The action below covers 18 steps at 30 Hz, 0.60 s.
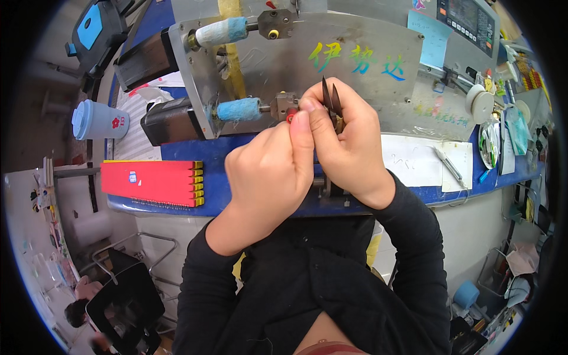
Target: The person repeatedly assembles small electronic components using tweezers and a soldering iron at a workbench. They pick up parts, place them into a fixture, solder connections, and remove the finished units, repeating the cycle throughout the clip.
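Note:
Both hands meet in front of a metal machine plate. Dark-bladed scissors are held in my right hand, blades pointing up, while its thumb and forefinger pinch close to my left hand. My left hand is curled with its thumb up, the tip beside the right thumb; whatever lies between the fingertips is too small to tell. Just behind the fingertips are a metal block and a small red part. A shaft wrapped in blue fibre runs left from the block to a black motor.
A second wrapped shaft lies farther back. At left stand a blue lidded cup and a red-and-yellow stack on the blue table. Papers and a pen-like tool lie right; a control panel stands behind. Another person is lower left.

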Each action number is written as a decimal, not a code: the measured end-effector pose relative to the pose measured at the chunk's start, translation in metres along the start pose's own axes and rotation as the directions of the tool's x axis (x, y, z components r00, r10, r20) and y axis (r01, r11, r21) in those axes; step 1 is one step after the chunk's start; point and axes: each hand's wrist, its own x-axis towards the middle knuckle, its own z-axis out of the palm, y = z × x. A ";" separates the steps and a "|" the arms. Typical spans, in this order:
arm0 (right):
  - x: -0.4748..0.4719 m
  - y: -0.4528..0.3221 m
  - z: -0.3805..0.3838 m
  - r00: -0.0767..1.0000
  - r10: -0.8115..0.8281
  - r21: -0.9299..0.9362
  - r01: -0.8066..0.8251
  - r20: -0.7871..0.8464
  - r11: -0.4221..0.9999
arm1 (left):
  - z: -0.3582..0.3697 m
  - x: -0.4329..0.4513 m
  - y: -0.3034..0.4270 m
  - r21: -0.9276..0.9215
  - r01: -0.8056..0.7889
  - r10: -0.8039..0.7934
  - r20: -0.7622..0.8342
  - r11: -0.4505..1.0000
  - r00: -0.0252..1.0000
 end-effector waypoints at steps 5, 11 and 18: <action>0.030 -0.009 -0.002 0.993 -0.059 0.081 0.068 -0.106 0.994 | -0.033 0.011 0.002 0.221 0.093 -0.091 -0.017 0.971 0.996; 0.058 -0.042 -0.035 0.952 -0.252 0.017 0.258 -0.173 0.966 | -0.044 0.051 0.003 -0.438 0.053 -0.156 -0.201 0.897 0.967; 0.045 -0.060 -0.043 0.973 -0.227 0.000 0.228 0.046 0.974 | -0.032 0.070 0.012 -0.647 -0.064 0.002 -0.096 0.760 0.995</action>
